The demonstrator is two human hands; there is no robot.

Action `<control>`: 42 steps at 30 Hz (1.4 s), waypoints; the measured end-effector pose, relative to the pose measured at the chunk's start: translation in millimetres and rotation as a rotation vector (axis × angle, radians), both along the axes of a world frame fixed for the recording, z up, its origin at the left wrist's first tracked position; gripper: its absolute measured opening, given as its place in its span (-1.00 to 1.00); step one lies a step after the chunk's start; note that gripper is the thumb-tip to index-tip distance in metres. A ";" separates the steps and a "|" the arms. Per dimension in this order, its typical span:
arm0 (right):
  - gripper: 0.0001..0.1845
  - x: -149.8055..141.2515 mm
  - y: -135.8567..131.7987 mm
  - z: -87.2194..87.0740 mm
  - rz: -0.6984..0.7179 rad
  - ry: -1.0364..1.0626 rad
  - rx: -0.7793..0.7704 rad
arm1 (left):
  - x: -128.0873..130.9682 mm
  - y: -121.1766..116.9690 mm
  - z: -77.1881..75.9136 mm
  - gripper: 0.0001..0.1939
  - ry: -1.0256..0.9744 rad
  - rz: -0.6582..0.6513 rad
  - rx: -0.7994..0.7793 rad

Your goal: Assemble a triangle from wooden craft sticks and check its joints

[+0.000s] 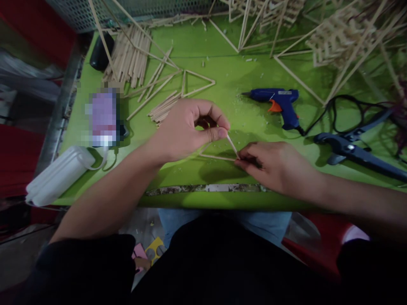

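Observation:
Above the front of the green table, a small frame of thin wooden sticks (219, 158) is held between my two hands. My left hand (193, 127) pinches it near the top end of a slanting stick, thumb against fingers. At the lower right corner, where two sticks meet, my right hand (270, 163) has its fingertips closed. Part of the frame's left side is hidden behind my left hand. Just beyond lies a finished-looking stick triangle (200, 88), and a bundle of short sticks (163, 108) is partly covered by my left hand.
A blue glue gun (280, 101) lies right of centre, its black cord trailing right. Dark cutters (352, 148) lie at the right edge. Stick structures (343, 38) fill the back right. A stick pile (130, 55), a phone (103, 116) and a white case (60, 173) are left.

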State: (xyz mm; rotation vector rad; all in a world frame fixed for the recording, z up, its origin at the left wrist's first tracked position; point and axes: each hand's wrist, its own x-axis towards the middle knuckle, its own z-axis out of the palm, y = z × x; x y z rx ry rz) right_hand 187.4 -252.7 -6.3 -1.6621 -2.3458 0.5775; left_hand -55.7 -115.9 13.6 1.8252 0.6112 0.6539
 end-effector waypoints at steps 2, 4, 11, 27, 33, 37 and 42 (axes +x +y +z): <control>-0.81 -0.3 0.3 1.0 0.003 -0.012 0.002 | 0.1 0.3 0.3 -0.81 0.010 -0.002 -0.007; -0.81 -0.9 0.6 2.0 0.002 -0.020 0.006 | 0.2 0.2 0.8 -0.80 0.020 -0.005 -0.016; -0.80 -1.2 1.2 4.5 -0.029 0.009 -0.039 | -1.0 -1.8 2.0 -0.83 -0.012 0.003 -0.075; -0.80 -1.5 1.3 7.9 -0.125 0.154 0.032 | -0.2 -0.5 -2.4 -0.74 -0.066 0.032 -0.092; -0.82 -1.2 3.0 8.5 -0.134 0.184 0.000 | -1.6 -1.6 -2.8 -0.81 -0.050 0.038 -0.038; -0.83 -0.5 3.8 8.6 -0.121 0.187 0.005 | 0.0 -6.0 -0.7 -0.86 -0.046 0.058 0.033; -0.83 -1.2 2.5 9.5 -0.121 0.186 0.022 | 3.3 -11.3 1.7 -0.87 -0.087 0.086 0.130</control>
